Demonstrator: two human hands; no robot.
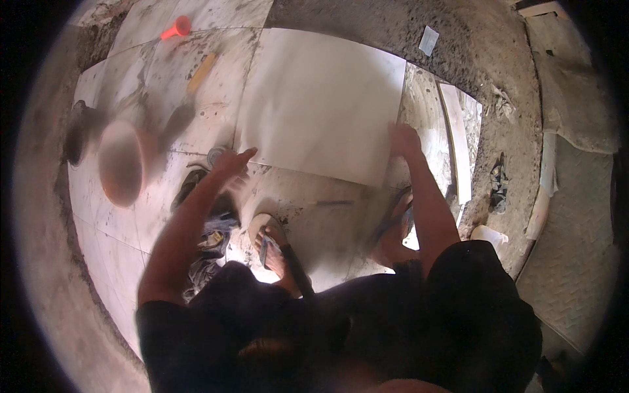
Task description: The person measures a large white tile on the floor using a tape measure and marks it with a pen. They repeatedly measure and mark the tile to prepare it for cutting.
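Observation:
A large, pale square floor tile (321, 105) lies in front of me, its near edge slanting down to the right. At its near left corner is my left hand (230, 167), forefinger stretched out and the other fingers apart, with nothing seen in it. A small round grey thing (216, 154) sits just beside that wrist. My right hand (404, 141) is at the tile's right edge. It is blurred with its fingers partly hidden, so I cannot tell whether it grips the edge. Below, a sandalled foot (270, 245) rests on the floor between my arms.
Pale marble-patterned tiles (98, 216) cover the left. On them are a whitish rounded container (121, 164), an orange-red cone-shaped thing (175, 28) and a yellowish strip (200, 72). Bare grey mortar (354, 19) lies beyond. A narrow white strip (457, 141) is at the right.

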